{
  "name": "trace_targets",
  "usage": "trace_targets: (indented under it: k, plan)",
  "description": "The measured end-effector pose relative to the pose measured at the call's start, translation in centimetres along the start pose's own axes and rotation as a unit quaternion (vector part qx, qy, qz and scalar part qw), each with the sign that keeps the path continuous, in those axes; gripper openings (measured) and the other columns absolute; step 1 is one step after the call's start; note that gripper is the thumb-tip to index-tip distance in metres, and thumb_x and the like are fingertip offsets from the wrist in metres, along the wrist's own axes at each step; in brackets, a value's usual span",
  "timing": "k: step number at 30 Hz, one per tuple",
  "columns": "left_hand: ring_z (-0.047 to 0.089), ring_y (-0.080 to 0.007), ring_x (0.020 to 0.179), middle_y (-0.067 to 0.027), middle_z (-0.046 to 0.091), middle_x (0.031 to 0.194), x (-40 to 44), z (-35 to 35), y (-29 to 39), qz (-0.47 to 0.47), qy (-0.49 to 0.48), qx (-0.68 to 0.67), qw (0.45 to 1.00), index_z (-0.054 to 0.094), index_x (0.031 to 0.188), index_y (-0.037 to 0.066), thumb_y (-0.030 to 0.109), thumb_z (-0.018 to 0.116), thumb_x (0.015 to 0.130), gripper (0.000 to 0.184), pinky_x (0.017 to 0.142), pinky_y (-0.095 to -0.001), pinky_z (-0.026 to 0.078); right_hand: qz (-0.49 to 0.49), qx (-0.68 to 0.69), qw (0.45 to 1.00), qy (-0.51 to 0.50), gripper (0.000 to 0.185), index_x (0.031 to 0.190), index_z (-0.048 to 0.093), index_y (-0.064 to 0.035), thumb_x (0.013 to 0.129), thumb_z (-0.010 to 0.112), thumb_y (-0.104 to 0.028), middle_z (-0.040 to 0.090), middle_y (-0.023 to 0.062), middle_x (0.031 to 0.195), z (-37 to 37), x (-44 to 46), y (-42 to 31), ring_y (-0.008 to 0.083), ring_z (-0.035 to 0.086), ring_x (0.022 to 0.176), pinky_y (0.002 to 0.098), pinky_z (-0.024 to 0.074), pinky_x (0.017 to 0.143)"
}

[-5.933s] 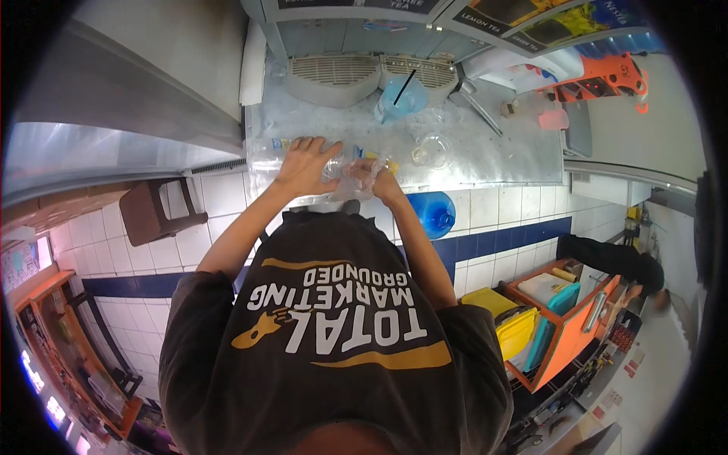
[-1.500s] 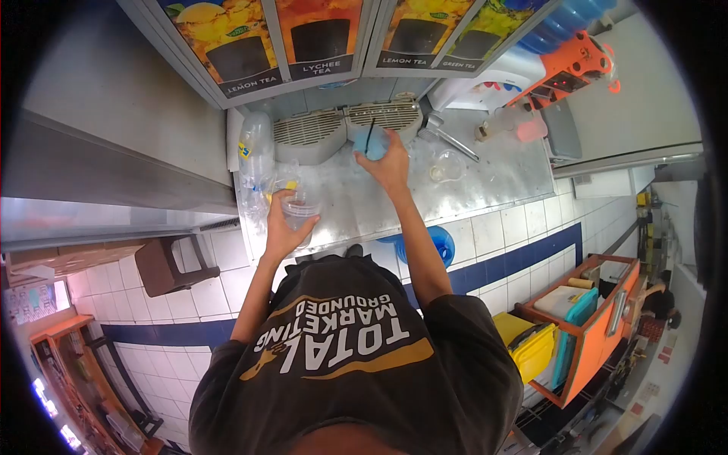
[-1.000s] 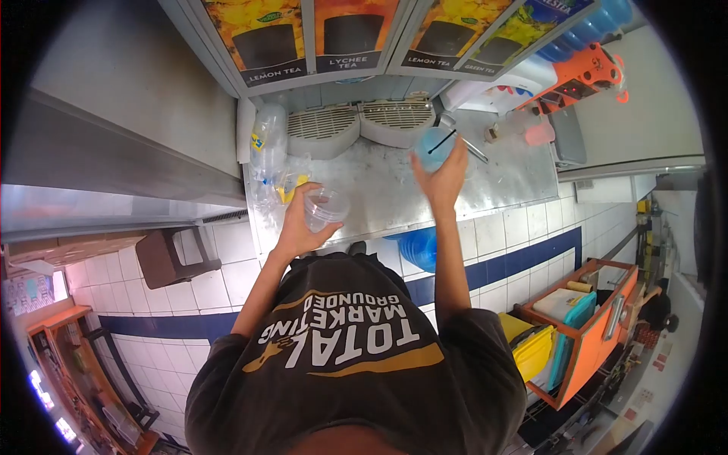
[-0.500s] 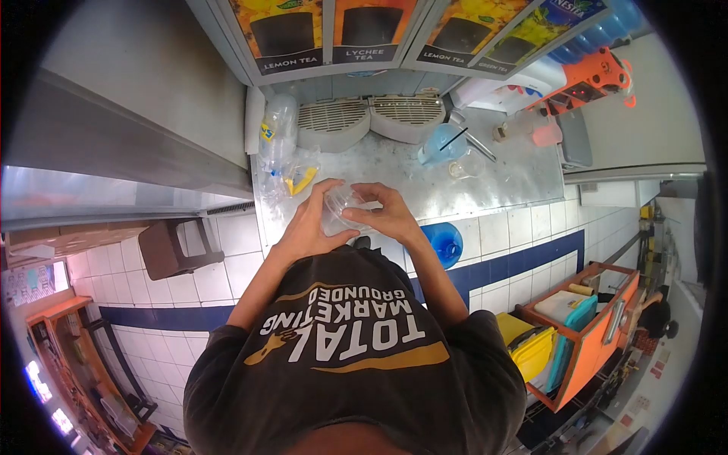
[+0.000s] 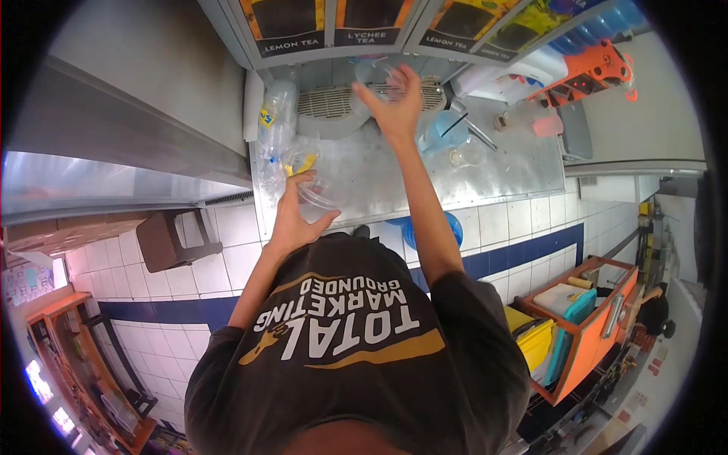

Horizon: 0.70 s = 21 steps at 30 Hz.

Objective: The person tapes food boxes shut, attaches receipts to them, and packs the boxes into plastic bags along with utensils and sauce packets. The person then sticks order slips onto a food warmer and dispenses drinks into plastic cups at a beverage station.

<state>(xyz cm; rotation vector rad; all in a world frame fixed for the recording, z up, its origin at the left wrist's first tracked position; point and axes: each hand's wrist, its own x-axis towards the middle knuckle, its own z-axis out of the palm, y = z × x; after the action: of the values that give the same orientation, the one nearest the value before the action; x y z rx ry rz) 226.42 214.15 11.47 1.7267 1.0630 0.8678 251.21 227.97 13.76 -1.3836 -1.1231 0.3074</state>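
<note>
My right hand (image 5: 398, 106) is raised in front of the drink dispenser, its fingers curved round a clear plastic cup (image 5: 371, 72). The cup is held above the drip trays, below the lychee tea panel. Low at the counter's near left edge, my left hand (image 5: 292, 220) has its thumb and fingers curved around clear plastic cups (image 5: 321, 194); they look nested, with several rims showing. Just beyond that hand lies a crumpled clear plastic bag (image 5: 292, 152) with a yellow patch.
Two grey drip trays (image 5: 326, 110) sit under the dispenser (image 5: 296, 53). A clear bag of cups (image 5: 278, 114) lies at the left. On the metal counter (image 5: 379, 182) stand a blue jug (image 5: 444, 133) and a pink cup (image 5: 547, 123). A blue container (image 5: 444, 231) is below the edge.
My right hand has left the cups by my left hand and moved up and away to the dispenser with one cup. My left hand has shifted slightly left and its fingers have spread.
</note>
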Motion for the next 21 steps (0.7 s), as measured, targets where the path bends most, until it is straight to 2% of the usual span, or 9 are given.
trace_targets:
  k: [2, 4, 5, 7, 10, 16, 18, 21]
  plan:
    - [0.068, -0.0283, 0.112, -0.0210, 0.053, 0.143, -0.5, -0.5, 0.1, -0.005, 0.009, 0.004, 1.000, 0.037, 0.134, 0.004, 0.009, 0.089, 0.075, 0.079, 0.097, -0.0402, 0.054, -0.005, -0.037, 0.999, 0.004, 0.094, 0.134, 0.050, 0.0075, 0.064, 0.099, -0.033, 0.064, 0.0203, 0.122, 2.2, 1.6, 1.1, 0.0272, 0.064, 0.111, 0.0388, 0.0528, 0.095]
    - [0.068, -0.0285, 0.112, -0.0218, 0.052, 0.143, -1.0, -0.9, 0.1, -0.002, 0.015, -0.003, 1.000, 0.036, 0.134, 0.004, 0.007, 0.088, 0.076, 0.079, 0.098, -0.0409, 0.054, -0.065, -0.112, 0.991, 0.020, 0.092, 0.128, 0.052, 0.0061, 0.060, 0.100, -0.033, 0.066, 0.0223, 0.120, 4.2, 2.4, 2.6, 0.0323, 0.066, 0.110, 0.0414, 0.0530, 0.094]
    - [0.068, -0.0286, 0.112, -0.0225, 0.052, 0.143, -1.2, -1.1, -0.2, -0.007, 0.028, -0.007, 1.000, 0.036, 0.134, 0.004, 0.007, 0.088, 0.076, 0.078, 0.099, -0.0412, 0.054, -0.064, -0.111, 0.992, 0.020, 0.092, 0.128, 0.052, 0.0061, 0.060, 0.100, -0.033, 0.066, 0.0223, 0.120, 4.9, 2.8, 2.8, 0.0323, 0.066, 0.110, 0.0414, 0.0530, 0.094]
    - [0.068, -0.0288, 0.112, -0.0231, 0.052, 0.143, -1.7, -1.3, -0.5, -0.012, 0.042, -0.009, 0.999, 0.036, 0.134, 0.004, 0.006, 0.088, 0.076, 0.078, 0.099, -0.0415, 0.053, -0.066, -0.067, 0.995, 0.026, 0.085, 0.120, 0.051, 0.0061, 0.058, 0.100, -0.026, 0.064, 0.0250, 0.118, 6.1, 3.2, 3.2, 0.0412, 0.064, 0.105, 0.0475, 0.0517, 0.092]
    - [0.068, -0.0292, 0.111, -0.0239, 0.051, 0.144, -2.2, -1.8, -0.4, -0.018, 0.067, -0.016, 0.997, 0.036, 0.135, 0.004, 0.005, 0.087, 0.076, 0.078, 0.099, -0.0418, 0.053, -0.054, 0.010, 0.998, 0.036, 0.083, 0.119, 0.051, 0.0057, 0.057, 0.100, -0.022, 0.065, 0.0249, 0.114, 6.8, 4.1, 2.3, 0.0421, 0.064, 0.104, 0.0476, 0.0516, 0.092]
    - [0.068, -0.0291, 0.111, -0.0229, 0.052, 0.143, -2.7, -2.5, -0.7, -0.026, 0.092, 0.003, 0.995, 0.036, 0.134, 0.004, 0.006, 0.087, 0.076, 0.077, 0.100, -0.0415, 0.052, -0.081, 0.023, 0.995, 0.060, 0.084, 0.121, 0.051, 0.0041, 0.056, 0.100, -0.018, 0.065, 0.0230, 0.112, 7.5, 4.5, 2.1, 0.0429, 0.064, 0.104, 0.0466, 0.0517, 0.092]
    - [0.069, -0.0329, 0.111, -0.0225, 0.053, 0.143, -2.7, -2.6, -1.0, -0.013, 0.095, 0.014, 0.995, 0.037, 0.136, 0.000, 0.010, 0.088, 0.077, 0.079, 0.095, -0.0416, 0.057, -0.078, 0.025, 0.995, 0.060, 0.085, 0.121, 0.051, 0.0039, 0.056, 0.100, -0.018, 0.065, 0.0230, 0.113, 7.6, 4.4, 2.2, 0.0430, 0.064, 0.104, 0.0466, 0.0517, 0.092]
    - [0.069, -0.0330, 0.111, -0.0224, 0.053, 0.142, -2.6, -2.5, -1.2, -0.006, 0.095, 0.002, 0.995, 0.037, 0.136, 0.000, 0.011, 0.088, 0.077, 0.079, 0.095, -0.0419, 0.057, -0.067, 0.023, 0.996, 0.049, 0.087, 0.123, 0.050, 0.0037, 0.056, 0.101, -0.019, 0.065, 0.0231, 0.113, 7.2, 4.3, 2.0, 0.0434, 0.064, 0.105, 0.0469, 0.0513, 0.093]
